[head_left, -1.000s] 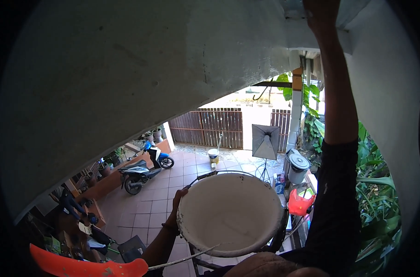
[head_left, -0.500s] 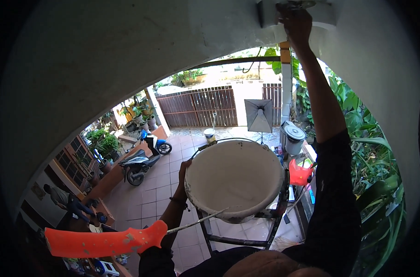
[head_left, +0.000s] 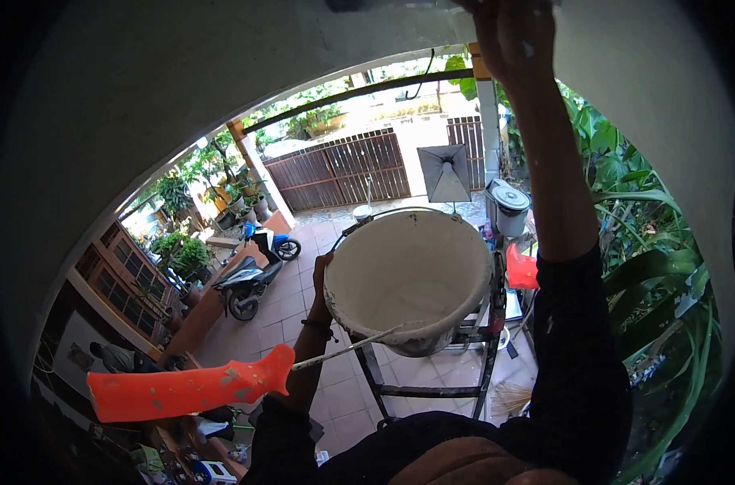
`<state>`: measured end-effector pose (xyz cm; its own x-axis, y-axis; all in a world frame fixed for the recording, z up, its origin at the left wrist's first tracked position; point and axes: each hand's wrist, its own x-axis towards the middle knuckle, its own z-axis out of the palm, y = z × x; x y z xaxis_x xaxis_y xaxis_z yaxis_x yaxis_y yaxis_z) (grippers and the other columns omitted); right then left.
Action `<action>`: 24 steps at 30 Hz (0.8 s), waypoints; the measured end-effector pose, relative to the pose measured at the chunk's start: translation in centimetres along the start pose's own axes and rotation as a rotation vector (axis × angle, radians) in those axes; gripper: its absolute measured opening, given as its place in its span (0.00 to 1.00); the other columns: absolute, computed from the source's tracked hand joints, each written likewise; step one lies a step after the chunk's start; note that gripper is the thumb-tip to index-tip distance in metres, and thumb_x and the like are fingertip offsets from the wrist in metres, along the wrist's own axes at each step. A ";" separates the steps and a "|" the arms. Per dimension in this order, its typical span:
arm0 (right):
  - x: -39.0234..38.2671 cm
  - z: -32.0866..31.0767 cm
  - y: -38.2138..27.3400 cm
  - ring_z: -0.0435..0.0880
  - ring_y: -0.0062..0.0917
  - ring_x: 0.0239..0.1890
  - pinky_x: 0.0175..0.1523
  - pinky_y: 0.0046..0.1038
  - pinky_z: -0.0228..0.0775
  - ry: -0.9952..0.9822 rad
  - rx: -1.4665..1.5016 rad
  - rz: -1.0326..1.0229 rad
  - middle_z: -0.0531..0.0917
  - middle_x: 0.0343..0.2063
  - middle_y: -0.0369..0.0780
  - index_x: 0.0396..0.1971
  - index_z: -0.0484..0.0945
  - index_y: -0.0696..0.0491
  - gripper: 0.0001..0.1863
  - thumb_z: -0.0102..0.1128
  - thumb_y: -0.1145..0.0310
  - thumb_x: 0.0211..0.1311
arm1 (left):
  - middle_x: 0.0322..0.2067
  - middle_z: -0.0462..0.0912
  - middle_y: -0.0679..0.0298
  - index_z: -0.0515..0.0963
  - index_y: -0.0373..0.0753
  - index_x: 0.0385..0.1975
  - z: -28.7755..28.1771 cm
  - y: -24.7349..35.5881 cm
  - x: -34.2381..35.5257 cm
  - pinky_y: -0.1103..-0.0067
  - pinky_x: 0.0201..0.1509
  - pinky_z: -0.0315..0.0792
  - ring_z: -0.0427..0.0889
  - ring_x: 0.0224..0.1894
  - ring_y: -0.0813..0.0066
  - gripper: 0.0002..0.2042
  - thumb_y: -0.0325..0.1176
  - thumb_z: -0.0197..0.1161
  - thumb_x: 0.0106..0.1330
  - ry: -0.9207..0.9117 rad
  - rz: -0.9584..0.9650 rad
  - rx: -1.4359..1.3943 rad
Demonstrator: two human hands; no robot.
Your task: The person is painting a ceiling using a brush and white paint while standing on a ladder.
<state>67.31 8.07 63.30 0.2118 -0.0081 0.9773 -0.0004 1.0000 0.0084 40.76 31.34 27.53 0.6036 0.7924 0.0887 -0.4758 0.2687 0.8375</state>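
A pale round bucket (head_left: 404, 275) with residue on its rim and a wire handle stands in front of me, above a dark metal ladder. My left hand (head_left: 322, 275) grips the bucket's left side; its fingers are partly hidden behind it. A tool with a plaster-spotted orange handle (head_left: 190, 389) extends left, its thin shaft crossing the near rim; what supports it is unclear. Overhead, my right hand (head_left: 517, 36) reaches to the pale ceiling surface (head_left: 246, 61), fingers curled. The plastering trowel seen in it earlier is now beyond the upper edge.
The ladder (head_left: 428, 392) stands on pink tiles (head_left: 299, 323). A parked scooter (head_left: 254, 279) is at left, with a person (head_left: 117, 356) below it. Ahead are a brown gate (head_left: 339, 170) and a grey lamp hood (head_left: 446, 172). A lidded bin (head_left: 511, 208) and leafy plants (head_left: 650, 218) stand right.
My right hand has moved up toward the frame's upper edge, and the trowel has left the view. The bucket appears slightly higher, with my left hand still on it. The person at left has bent.
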 end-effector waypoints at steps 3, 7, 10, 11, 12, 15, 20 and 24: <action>-1.2 -6.2 7.5 0.85 0.31 0.28 0.31 0.34 0.80 0.115 0.149 -0.226 0.84 0.32 0.40 0.32 0.81 0.54 0.05 0.62 0.71 0.57 | 0.32 0.79 0.61 0.75 0.37 0.35 2.0 0.5 -0.8 0.75 0.39 0.73 0.77 0.33 0.70 0.18 0.48 0.52 0.59 -0.029 0.029 0.048; -1.1 -15.5 11.0 0.84 0.27 0.27 0.30 0.32 0.81 0.256 -0.192 -0.083 0.84 0.29 0.39 0.32 0.80 0.58 0.05 0.63 0.74 0.56 | 0.32 0.79 0.60 0.76 0.37 0.35 1.2 0.0 -0.3 0.72 0.41 0.72 0.77 0.34 0.67 0.19 0.49 0.53 0.58 0.012 0.055 0.102; -0.8 -20.4 12.8 0.84 0.25 0.25 0.28 0.26 0.79 0.390 -0.404 -0.015 0.84 0.26 0.39 0.30 0.80 0.58 0.07 0.66 0.72 0.53 | 0.32 0.79 0.60 0.76 0.38 0.36 0.8 -0.2 0.3 0.72 0.42 0.72 0.77 0.34 0.67 0.20 0.50 0.53 0.58 -0.029 -0.003 0.047; -0.7 -20.5 12.9 0.84 0.23 0.23 0.27 0.24 0.78 0.454 -0.536 0.013 0.84 0.24 0.39 0.29 0.80 0.58 0.07 0.67 0.72 0.52 | 0.32 0.79 0.60 0.76 0.38 0.35 1.2 0.0 -0.2 0.72 0.42 0.72 0.77 0.34 0.67 0.20 0.50 0.53 0.58 -0.051 0.026 0.077; -0.6 -20.7 12.9 0.83 0.21 0.22 0.26 0.22 0.76 0.520 -0.673 0.040 0.83 0.22 0.38 0.28 0.80 0.57 0.07 0.68 0.71 0.51 | 0.32 0.79 0.60 0.76 0.38 0.35 1.6 0.1 -0.6 0.72 0.42 0.71 0.77 0.34 0.67 0.20 0.50 0.53 0.58 -0.077 0.051 0.108; -0.2 -18.4 12.7 0.82 0.19 0.20 0.26 0.20 0.74 0.379 -0.785 0.061 0.83 0.19 0.37 0.25 0.81 0.57 0.08 0.70 0.69 0.48 | 0.32 0.79 0.60 0.76 0.38 0.35 2.2 0.1 -1.4 0.71 0.42 0.71 0.77 0.35 0.67 0.20 0.50 0.52 0.58 -0.045 0.150 0.152; -2.1 -6.5 4.7 0.84 0.23 0.25 0.31 0.24 0.78 0.191 -0.758 -0.063 0.85 0.24 0.41 0.29 0.81 0.59 0.09 0.66 0.68 0.55 | 0.31 0.78 0.60 0.75 0.39 0.33 2.9 0.6 -1.5 0.72 0.42 0.71 0.76 0.34 0.67 0.19 0.51 0.53 0.58 -0.082 0.039 0.083; -4.7 1.5 -0.4 0.83 0.21 0.28 0.33 0.25 0.78 0.153 -0.549 -0.027 0.84 0.30 0.37 0.37 0.79 0.57 0.09 0.64 0.70 0.59 | 0.28 0.78 0.63 0.75 0.40 0.31 0.5 -0.4 -0.2 0.73 0.40 0.71 0.75 0.32 0.71 0.17 0.49 0.53 0.59 -0.056 0.078 0.064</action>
<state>64.87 7.67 58.99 0.3443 -0.0741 0.9359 0.5061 0.8543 -0.1185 41.16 30.86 27.49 0.6019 0.7773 0.1832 -0.4817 0.1704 0.8596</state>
